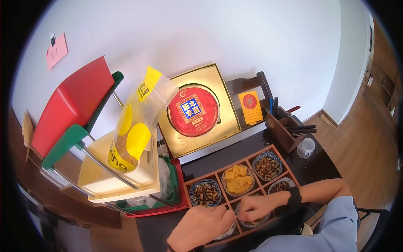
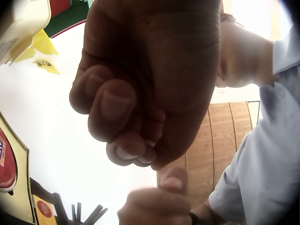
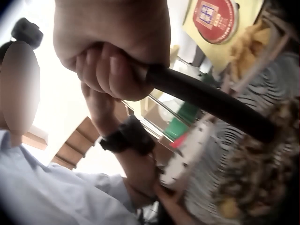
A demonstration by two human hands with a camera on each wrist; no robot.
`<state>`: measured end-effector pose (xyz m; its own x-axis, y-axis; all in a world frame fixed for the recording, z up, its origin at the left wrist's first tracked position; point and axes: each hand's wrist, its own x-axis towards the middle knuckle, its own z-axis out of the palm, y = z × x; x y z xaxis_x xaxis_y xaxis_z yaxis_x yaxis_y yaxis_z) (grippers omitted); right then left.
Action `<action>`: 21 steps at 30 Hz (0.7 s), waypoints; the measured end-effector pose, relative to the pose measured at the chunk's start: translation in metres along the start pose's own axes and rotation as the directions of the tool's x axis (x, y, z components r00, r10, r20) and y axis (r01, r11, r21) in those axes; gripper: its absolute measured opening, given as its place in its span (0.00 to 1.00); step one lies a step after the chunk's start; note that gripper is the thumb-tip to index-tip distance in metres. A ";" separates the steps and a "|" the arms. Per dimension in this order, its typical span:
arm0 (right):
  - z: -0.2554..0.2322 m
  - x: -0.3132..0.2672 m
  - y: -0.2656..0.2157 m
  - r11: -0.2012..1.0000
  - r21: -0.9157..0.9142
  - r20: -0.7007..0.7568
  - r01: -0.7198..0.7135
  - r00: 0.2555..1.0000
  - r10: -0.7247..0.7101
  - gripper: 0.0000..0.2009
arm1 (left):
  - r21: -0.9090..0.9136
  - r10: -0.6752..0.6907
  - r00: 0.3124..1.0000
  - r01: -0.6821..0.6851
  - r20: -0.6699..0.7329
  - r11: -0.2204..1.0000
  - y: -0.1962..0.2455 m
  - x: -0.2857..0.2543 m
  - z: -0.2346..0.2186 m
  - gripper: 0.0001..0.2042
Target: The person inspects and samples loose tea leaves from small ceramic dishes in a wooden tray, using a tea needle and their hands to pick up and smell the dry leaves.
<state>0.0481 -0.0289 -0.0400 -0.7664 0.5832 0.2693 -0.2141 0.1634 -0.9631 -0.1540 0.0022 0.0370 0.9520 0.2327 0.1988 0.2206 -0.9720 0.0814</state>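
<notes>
My right hand (image 1: 257,207) is curled over the front row of a wooden compartment tray (image 1: 245,161). In the right wrist view it grips a black rod (image 3: 206,101), kind unclear, whose far end overlaps dried brown pieces (image 3: 253,173) in a patterned bowl (image 3: 206,159). In the head view the hand hides this rod. Next to it, my left hand (image 1: 203,227) hangs over the tray's near left part, covering part of a bowl there. Its fingers (image 2: 112,105) are curled in toward the thumb in the left wrist view, with nothing seen between them.
Bowls with yellow chunks (image 1: 238,179) and dried bits (image 1: 205,192) fill the tray. Behind stand a gold box (image 1: 231,122) with a red disc and a brown pen holder (image 1: 281,132), near a clear jar (image 1: 306,148). At left, a rack carries a cream bin (image 1: 98,172) and a plastic bag (image 1: 140,113).
</notes>
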 end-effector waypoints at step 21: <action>-0.005 -0.007 0.001 0.993 -0.042 -0.014 -0.108 0.994 0.107 0.19 | -0.060 -0.013 0.997 0.009 -0.073 0.998 -0.006 -0.001 0.011 0.08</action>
<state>0.0562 -0.0284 -0.0424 -0.7763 0.6085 0.1646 -0.1048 0.1329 -0.9856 -0.1540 0.0074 0.0259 0.9311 0.2473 0.2681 0.2159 -0.9661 0.1414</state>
